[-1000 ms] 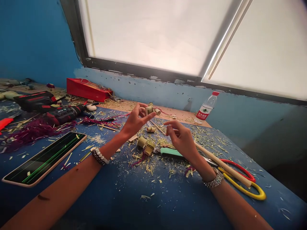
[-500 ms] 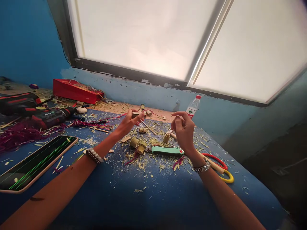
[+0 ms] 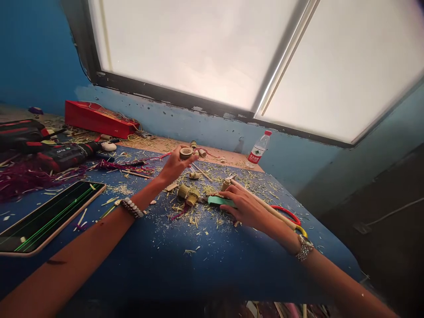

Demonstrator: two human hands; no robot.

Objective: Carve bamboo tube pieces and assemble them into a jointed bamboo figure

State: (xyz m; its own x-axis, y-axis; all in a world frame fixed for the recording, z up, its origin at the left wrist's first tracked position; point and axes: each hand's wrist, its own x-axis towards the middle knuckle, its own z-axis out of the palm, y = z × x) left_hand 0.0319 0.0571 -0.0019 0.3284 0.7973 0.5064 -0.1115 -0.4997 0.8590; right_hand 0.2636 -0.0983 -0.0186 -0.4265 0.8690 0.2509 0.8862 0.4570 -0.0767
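Observation:
My left hand (image 3: 177, 165) is closed around a short, hollow bamboo piece (image 3: 186, 153), its round opening turned up toward me. My right hand (image 3: 243, 203) lies low over the table, fingers and thumb around the handle of a teal-handled tool (image 3: 217, 200) with a metal tip. The far end of that handle is hidden under my palm. Just left of the metal tip lie bamboo tube pieces (image 3: 188, 194) with purple thread. A small pale bamboo piece (image 3: 225, 184) stands beyond my right fingers, close to a long wooden handle (image 3: 261, 202).
Red-and-yellow-handled scissors (image 3: 288, 214) lie by my right forearm. A water bottle (image 3: 259, 150) stands at the back. On the left are a phone (image 3: 56, 216), a power drill (image 3: 66, 155), purple fibres (image 3: 26, 179) and a red box (image 3: 99, 119). Shavings litter the blue table (image 3: 185, 274).
My right hand has come down from the air onto the teal-handled tool. My left hand has tilted the bamboo piece so its opening shows. The view has shifted slightly.

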